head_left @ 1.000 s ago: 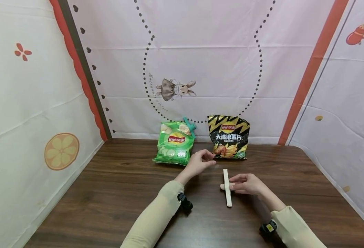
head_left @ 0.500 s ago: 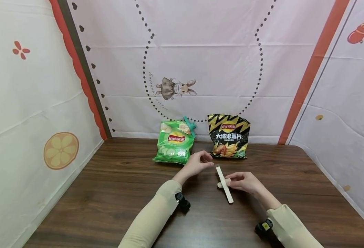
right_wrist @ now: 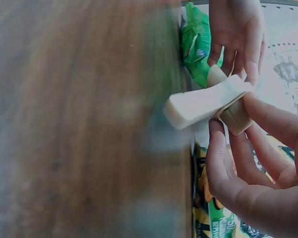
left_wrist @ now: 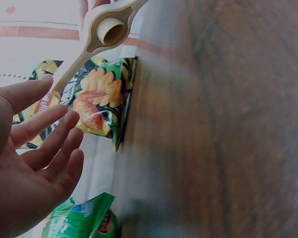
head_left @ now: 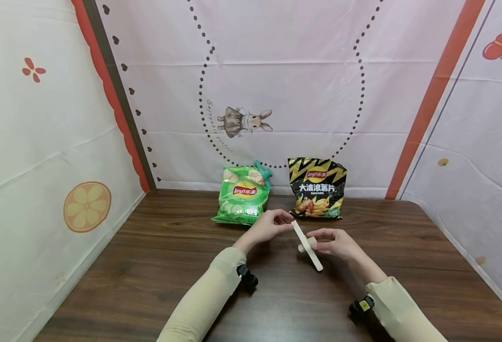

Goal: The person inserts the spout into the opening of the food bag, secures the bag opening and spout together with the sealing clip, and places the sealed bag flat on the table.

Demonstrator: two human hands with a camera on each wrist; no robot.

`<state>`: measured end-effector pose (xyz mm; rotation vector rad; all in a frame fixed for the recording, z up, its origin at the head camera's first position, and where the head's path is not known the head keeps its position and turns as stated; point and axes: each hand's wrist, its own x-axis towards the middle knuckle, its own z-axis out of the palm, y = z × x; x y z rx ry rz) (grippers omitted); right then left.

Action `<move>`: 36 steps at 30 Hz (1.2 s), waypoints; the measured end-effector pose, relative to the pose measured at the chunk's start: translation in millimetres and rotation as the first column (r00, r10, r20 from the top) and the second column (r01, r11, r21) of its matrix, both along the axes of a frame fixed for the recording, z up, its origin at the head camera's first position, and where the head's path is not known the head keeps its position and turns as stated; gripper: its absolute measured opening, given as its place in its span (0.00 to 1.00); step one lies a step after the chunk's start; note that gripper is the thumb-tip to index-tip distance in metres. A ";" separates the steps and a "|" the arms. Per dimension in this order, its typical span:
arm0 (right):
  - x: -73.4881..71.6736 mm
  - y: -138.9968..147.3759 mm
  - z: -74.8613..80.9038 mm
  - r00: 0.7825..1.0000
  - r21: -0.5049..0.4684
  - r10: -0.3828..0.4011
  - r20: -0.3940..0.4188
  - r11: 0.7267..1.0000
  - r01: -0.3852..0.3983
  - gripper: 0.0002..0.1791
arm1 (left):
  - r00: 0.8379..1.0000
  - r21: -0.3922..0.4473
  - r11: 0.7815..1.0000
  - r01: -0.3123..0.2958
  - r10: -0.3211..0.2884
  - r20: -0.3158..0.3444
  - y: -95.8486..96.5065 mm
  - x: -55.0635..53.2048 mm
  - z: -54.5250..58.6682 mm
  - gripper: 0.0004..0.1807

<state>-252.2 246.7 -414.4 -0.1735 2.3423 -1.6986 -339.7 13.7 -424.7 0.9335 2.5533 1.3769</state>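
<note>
A cream bag clip (head_left: pixel 307 245), a long bar with a round spout at its middle, is held slanted above the table. My right hand (head_left: pixel 335 244) pinches it by the middle between thumb and fingers, as the right wrist view also shows. The hollow spout (left_wrist: pixel 111 31) faces the left wrist camera. My left hand (head_left: pixel 271 225) is at the clip's far end, its thumb and index fingertips parted around the tip, the other fingers loosely bent. A green Lay's chip bag (head_left: pixel 241 202), with a teal clip (head_left: pixel 264 175) at its upper right corner, leans behind the left hand.
A black and yellow Lay's chip bag (head_left: pixel 317 190) stands upright behind the clip. Both bags are near the back edge of the dark wooden table (head_left: pixel 156 266). Printed white cloth (head_left: pixel 315 95) hangs behind and along both sides.
My right hand has moved left and away from me with the bag clip, turning it slantwise. The clip's far end has come to my left fingertips; the left hand has barely moved.
</note>
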 end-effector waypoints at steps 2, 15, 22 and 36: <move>-1.1 -0.2 2.5 0.999 -0.005 0.029 -0.015 1.000 -0.029 0.25 | 1.000 0.000 1.000 0.004 -0.004 -0.005 -1.8 1.1 2.4 0.16; -3.5 -7.5 14.3 0.987 0.080 0.048 -0.154 0.996 -0.036 0.23 | 0.999 0.082 0.996 0.018 -0.015 -0.032 -11.5 5.1 8.9 0.06; -4.7 -15.0 20.9 0.971 0.115 -0.073 -0.226 0.988 0.101 0.26 | 1.000 0.194 0.981 -0.010 0.012 -0.013 -17.1 6.9 12.8 0.09; -13.2 -20.3 15.2 0.928 0.064 -0.189 -0.321 0.973 0.220 0.26 | 0.996 0.325 0.944 -0.056 0.076 -0.048 -22.1 9.6 15.9 0.09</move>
